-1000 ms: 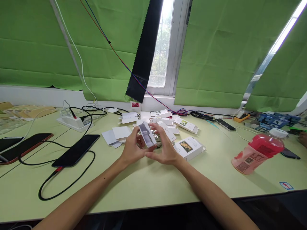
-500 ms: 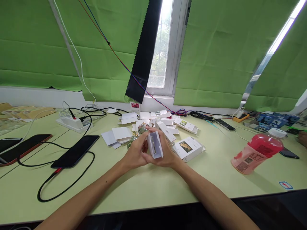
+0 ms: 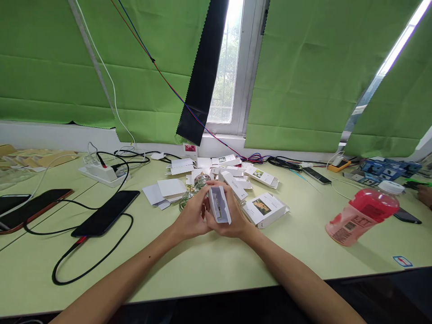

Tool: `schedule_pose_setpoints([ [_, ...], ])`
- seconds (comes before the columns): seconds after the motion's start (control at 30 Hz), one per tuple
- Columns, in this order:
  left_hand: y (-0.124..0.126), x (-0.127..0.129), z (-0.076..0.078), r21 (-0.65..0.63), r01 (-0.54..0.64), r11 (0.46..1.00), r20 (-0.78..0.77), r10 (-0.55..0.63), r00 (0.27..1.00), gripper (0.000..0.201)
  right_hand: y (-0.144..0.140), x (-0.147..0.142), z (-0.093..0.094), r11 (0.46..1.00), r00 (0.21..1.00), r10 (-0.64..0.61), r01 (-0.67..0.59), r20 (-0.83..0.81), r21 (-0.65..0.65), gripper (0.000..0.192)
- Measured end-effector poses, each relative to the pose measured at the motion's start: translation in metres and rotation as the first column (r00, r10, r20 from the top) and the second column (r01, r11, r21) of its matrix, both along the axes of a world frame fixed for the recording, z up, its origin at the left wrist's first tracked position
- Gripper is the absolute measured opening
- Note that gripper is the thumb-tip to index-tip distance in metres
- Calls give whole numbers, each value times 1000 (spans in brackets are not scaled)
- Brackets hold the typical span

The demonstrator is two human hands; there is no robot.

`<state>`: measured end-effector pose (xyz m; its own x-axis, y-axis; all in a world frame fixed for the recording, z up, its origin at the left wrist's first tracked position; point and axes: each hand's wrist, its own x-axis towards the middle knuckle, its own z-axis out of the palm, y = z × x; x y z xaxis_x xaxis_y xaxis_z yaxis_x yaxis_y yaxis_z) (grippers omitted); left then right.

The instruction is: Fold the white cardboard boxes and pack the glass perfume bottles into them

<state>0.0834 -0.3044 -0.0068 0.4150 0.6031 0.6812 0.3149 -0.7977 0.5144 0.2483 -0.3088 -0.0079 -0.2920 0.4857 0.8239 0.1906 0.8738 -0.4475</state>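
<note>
Both hands meet above the pale green tabletop [image 3: 209, 265]; small white open-ended cardboard box [image 3: 219, 205] held between them, opening facing the camera; right hand [image 3: 232, 215] curled around its far side and underside, gripping it; left hand [image 3: 193, 217] closed against the box's left edge, fingers [image 3: 201, 201] touching it; clear glass ornaments [image 3: 192, 191] just beyond the left hand; scattered flat white cartons [image 3: 265, 209] just right of the right hand; black phone [image 3: 106, 211] well to the left.

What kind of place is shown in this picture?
Probably a small packing workbench by a window: both hands hold a small open white cardboard box, more white cardboard boxes lie on the pale green table, and black phones charge nearby.
</note>
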Motion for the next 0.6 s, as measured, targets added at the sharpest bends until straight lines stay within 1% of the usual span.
schedule_pose_setpoints([
  [0.13,0,-1,-1,-37,-9,999,-6,9,1000,57,0,0,-1,1000,1000,-2,2,9,0,71],
  [0.27,0,-2,-2,-15,-21,1000,-13,21,1000,62,1,0,-1,1000,999,-17,17,30,3,69],
  [0.43,2,-5,-7,-12,-31,999,-15,31,999,67,2,-2,-3,999,997,-37,37,62,1,75],
  [0.6,3,-6,-7,2,-26,1000,-18,26,999,69,1,-2,-2,1000,998,-19,19,63,-8,79],
])
